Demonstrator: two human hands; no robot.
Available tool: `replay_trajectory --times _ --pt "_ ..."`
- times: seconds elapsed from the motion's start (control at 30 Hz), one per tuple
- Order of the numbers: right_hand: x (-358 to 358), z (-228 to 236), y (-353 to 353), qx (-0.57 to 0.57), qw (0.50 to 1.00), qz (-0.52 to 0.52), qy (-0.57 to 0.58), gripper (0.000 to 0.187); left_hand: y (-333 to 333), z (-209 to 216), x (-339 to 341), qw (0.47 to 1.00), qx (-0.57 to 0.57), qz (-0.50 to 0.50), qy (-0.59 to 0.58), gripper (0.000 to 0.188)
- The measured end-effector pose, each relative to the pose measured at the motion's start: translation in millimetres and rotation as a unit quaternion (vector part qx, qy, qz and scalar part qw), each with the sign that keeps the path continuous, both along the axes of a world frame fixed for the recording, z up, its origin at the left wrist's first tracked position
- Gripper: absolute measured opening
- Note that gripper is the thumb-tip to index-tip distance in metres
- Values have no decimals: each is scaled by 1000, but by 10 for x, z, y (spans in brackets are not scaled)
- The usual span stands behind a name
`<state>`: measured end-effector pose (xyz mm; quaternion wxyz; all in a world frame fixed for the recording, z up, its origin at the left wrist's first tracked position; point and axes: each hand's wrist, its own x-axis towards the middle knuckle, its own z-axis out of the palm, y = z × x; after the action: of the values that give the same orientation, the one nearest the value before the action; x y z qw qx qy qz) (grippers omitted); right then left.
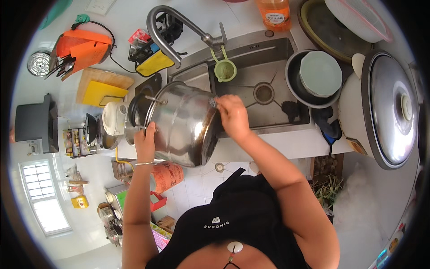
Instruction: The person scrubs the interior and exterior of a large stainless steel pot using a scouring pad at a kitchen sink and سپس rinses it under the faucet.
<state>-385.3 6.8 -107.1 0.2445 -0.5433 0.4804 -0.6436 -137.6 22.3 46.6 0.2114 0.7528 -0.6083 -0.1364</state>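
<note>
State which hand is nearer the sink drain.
Right. The right hand, by the base of the pot, is just lower-left of the sink drain; the left hand, by its rim, is farther left.

I wear a black scoop-necked garment [255,206] with a small white emblem [216,220] and white lettering [216,225] across its front. A round white pendant [234,247] hangs from a dark, beaded cord [231,259]; a thin silvery bracelet [145,163] circles my left wrist [146,158]. My fingers [226,102] and forearms [137,193] are bare.

Free room over sink [264,69], pot [181,123] blocking left, bowls [320,74] right
</note>
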Motion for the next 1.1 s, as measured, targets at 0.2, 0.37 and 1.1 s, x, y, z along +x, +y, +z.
replay_trajectory --times 0.2,0.37,1.1 --pt "141 368 355 -122 987 43 94 31 27 -50 27 999 -11 19 45 45" --pt "144 87 41 -42 999 14 11 27 54 -137 252 997 -20 36 61 39" --pt "362 400 367 -154 982 68 86 35 15 -123 222 998 -12 50 48 47"
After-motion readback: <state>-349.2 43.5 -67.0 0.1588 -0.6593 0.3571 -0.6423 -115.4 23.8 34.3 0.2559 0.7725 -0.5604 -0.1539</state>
